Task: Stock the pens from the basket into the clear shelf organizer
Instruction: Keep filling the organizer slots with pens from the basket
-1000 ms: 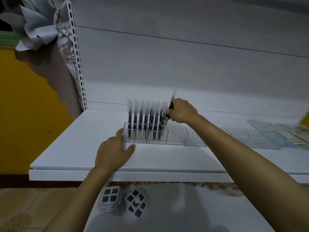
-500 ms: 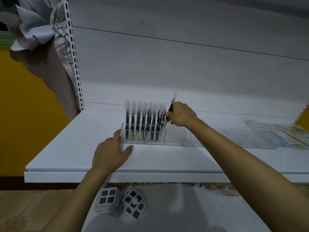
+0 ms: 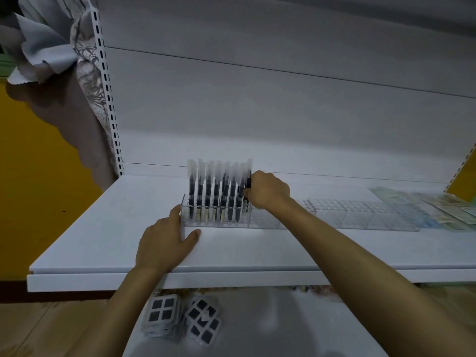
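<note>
Pen point(image 3: 248, 179) pinched in R grip point(image 3: 268, 191); L grip point(image 3: 164, 240) loose, flat against organizer point(image 3: 262, 222).

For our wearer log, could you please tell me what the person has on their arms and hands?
The left forearm and right forearm are bare, with no sleeve in view. The left hand and right hand wear no gloves; no watch, bracelet or ring shows on the visible sides.

The right hand point(image 3: 268, 191) is covering most of the pen point(image 3: 249, 179) it is gripping, and the organizer point(image 3: 265, 222) slot receiving the tip cannot be told. The shelf point(image 3: 103, 228) is hiding most of the patterned goods point(image 3: 314, 291) beneath it. The flat packets point(image 3: 438, 204) at far right are blurring and running off frame.
</note>
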Tool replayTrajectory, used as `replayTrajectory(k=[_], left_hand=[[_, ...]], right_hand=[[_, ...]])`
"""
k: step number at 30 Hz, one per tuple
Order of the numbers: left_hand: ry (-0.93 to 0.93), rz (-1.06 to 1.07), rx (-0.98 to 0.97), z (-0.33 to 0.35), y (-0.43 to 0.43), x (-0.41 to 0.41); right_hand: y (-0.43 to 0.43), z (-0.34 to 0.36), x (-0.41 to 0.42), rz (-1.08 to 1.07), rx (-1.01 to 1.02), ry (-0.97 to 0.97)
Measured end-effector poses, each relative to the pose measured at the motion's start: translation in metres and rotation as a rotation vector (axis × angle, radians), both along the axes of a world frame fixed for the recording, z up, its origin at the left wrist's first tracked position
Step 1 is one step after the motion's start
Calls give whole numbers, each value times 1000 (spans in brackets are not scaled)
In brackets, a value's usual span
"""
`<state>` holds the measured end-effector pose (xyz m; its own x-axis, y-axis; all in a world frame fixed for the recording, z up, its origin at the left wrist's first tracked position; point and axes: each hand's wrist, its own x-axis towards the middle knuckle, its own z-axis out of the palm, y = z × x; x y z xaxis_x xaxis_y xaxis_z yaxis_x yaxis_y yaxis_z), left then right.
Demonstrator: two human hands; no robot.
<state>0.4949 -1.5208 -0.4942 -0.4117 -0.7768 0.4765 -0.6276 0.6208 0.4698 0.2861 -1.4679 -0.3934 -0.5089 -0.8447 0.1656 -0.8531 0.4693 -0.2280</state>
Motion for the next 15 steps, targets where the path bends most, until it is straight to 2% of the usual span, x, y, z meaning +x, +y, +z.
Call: replayTrajectory(k=[4,15], left_hand=[[-8,7,5,1,0,0],[-82,27,34,0,-2,0]], right_hand=[[-1,-5,-1,5,56,-43],[9,-6,-4,24,-14,-159]])
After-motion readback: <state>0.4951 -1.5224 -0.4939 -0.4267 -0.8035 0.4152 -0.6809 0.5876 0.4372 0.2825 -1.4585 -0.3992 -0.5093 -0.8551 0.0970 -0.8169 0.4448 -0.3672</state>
